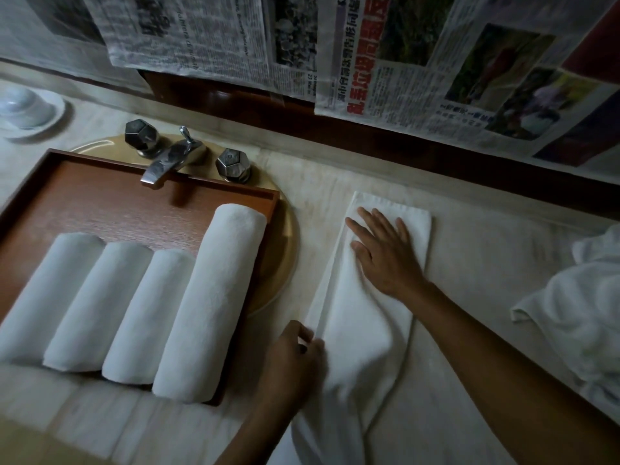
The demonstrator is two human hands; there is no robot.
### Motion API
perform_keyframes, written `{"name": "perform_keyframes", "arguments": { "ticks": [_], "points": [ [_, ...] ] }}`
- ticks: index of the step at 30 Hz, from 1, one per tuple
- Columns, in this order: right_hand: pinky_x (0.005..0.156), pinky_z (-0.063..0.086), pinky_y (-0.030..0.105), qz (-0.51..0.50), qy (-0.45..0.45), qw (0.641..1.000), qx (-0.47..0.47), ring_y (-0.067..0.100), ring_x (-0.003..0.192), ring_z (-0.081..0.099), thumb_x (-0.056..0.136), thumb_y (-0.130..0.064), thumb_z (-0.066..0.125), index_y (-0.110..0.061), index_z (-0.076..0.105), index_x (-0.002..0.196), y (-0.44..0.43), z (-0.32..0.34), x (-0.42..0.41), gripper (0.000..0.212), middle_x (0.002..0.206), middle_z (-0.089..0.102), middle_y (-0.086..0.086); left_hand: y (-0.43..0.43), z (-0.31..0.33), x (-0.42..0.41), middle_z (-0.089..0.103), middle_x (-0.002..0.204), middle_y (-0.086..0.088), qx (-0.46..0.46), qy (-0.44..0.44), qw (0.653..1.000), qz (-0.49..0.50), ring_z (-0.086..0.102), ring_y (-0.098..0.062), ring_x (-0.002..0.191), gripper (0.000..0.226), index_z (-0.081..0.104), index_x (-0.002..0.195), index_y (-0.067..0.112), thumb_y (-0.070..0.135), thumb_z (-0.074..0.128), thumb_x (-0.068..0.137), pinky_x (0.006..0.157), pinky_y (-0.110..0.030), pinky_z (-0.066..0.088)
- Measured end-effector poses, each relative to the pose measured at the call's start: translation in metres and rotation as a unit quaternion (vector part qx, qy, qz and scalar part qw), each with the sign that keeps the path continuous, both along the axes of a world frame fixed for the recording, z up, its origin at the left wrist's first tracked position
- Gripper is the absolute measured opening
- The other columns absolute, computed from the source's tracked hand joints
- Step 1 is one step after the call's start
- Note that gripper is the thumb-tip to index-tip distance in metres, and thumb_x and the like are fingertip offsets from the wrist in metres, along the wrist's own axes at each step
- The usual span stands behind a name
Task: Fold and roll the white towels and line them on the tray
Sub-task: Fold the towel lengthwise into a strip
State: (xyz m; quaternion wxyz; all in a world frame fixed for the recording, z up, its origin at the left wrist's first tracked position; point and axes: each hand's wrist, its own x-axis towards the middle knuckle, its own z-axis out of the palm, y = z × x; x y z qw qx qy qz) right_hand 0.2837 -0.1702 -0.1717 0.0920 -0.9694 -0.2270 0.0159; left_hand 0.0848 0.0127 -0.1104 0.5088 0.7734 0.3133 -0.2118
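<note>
A white towel (pixel 365 317), folded into a long strip, lies on the counter right of the tray; its near end hangs over the counter's front edge. My right hand (pixel 382 250) lies flat on its far half, fingers spread. My left hand (pixel 295 360) pinches the strip's left edge near the middle. The brown wooden tray (pixel 100 203) sits over the sink and holds several rolled white towels (pixel 204 303) side by side; the rightmost roll is the longest.
A metal faucet (pixel 167 159) with two knobs overhangs the tray's far rim. A heap of unfolded white towels (pixel 580 313) lies at the right edge. A white dish (pixel 30 112) stands far left. Newspaper sheets (pixel 436 62) cover the wall behind.
</note>
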Motion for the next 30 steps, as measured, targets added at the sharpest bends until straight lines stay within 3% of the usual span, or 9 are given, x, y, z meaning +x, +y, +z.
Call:
{"name": "perform_keyframes", "arguments": {
  "ticks": [5,11,14,16,19,23,28,30],
  "points": [
    [0.123,0.015,0.056,0.0,-0.01,1.0,0.004,0.018,0.156,0.017,0.106,-0.046,0.023,-0.037,0.032,0.157,-0.001,-0.001,0.002,0.052,0.167,0.024,-0.007,0.0,0.004,-0.003,0.069,0.082,0.001,0.066,-0.043,0.997,-0.013,0.064,-0.007,0.071,0.017,0.053,0.088,0.026,0.03,0.066,0.098,0.049,-0.011,0.038],
    [0.122,0.013,0.063,-0.017,0.0,1.0,0.021,0.028,0.156,0.014,0.106,-0.045,0.028,-0.034,0.036,0.157,0.002,0.001,-0.006,0.052,0.168,0.023,0.002,-0.002,0.001,-0.009,0.066,0.08,0.001,0.074,-0.077,0.994,-0.015,0.064,-0.014,0.07,0.016,0.051,0.09,0.023,0.029,0.061,0.101,0.055,-0.027,0.047],
    [0.122,0.017,0.059,-0.032,-0.02,0.996,0.086,0.029,0.154,0.022,0.104,-0.043,0.041,-0.028,0.047,0.151,0.007,0.007,-0.037,0.05,0.163,0.033,0.007,0.001,0.001,-0.008,0.062,0.081,0.002,0.079,-0.079,0.993,-0.038,0.061,-0.014,0.071,0.016,0.05,0.091,0.023,0.028,0.059,0.103,0.055,-0.023,0.042],
    [0.119,0.025,0.057,0.004,-0.022,0.995,0.1,0.025,0.15,0.032,0.103,-0.042,0.043,-0.027,0.054,0.144,0.007,0.005,-0.062,0.045,0.158,0.042,0.003,0.005,-0.001,-0.005,0.062,0.082,0.001,0.024,-0.048,0.999,-0.002,0.058,-0.016,0.071,0.017,0.052,0.089,0.021,0.028,0.059,0.103,0.054,-0.021,0.041],
    [0.123,0.02,0.052,0.042,0.001,0.997,0.063,0.019,0.153,0.025,0.104,-0.045,0.038,-0.033,0.047,0.149,0.0,-0.002,-0.08,0.047,0.164,0.034,-0.003,0.01,0.0,-0.005,0.063,0.077,-0.004,-0.096,-0.011,0.992,0.086,0.057,-0.019,0.066,0.02,0.059,0.086,0.015,0.029,0.063,0.101,0.052,-0.027,0.043],
    [0.123,0.019,0.05,0.034,-0.004,0.998,0.043,0.017,0.155,0.022,0.105,-0.044,0.035,-0.035,0.043,0.153,0.0,0.0,-0.08,0.049,0.165,0.031,-0.005,0.011,-0.003,-0.014,0.066,0.08,-0.003,0.035,-0.077,0.996,0.032,0.063,-0.02,0.073,0.019,0.054,0.086,0.02,0.028,0.06,0.102,0.055,-0.026,0.042],
    [0.123,0.02,0.053,0.028,-0.006,0.999,0.023,0.02,0.155,0.019,0.106,-0.045,0.033,-0.035,0.042,0.153,0.003,0.001,-0.081,0.049,0.166,0.029,-0.003,0.006,0.002,-0.014,0.062,0.082,0.003,0.075,-0.097,0.992,0.012,0.059,-0.011,0.073,0.021,0.049,0.084,0.025,0.026,0.058,0.103,0.053,-0.015,0.036],
    [0.124,0.018,0.055,0.017,-0.005,0.999,0.029,0.023,0.156,0.017,0.105,-0.044,0.036,-0.033,0.044,0.152,0.005,0.005,-0.085,0.049,0.167,0.027,0.001,0.007,0.001,-0.015,0.062,0.083,0.003,0.078,-0.1,0.992,0.009,0.059,-0.011,0.074,0.02,0.049,0.085,0.024,0.027,0.058,0.103,0.055,-0.017,0.038]
  ]
}}
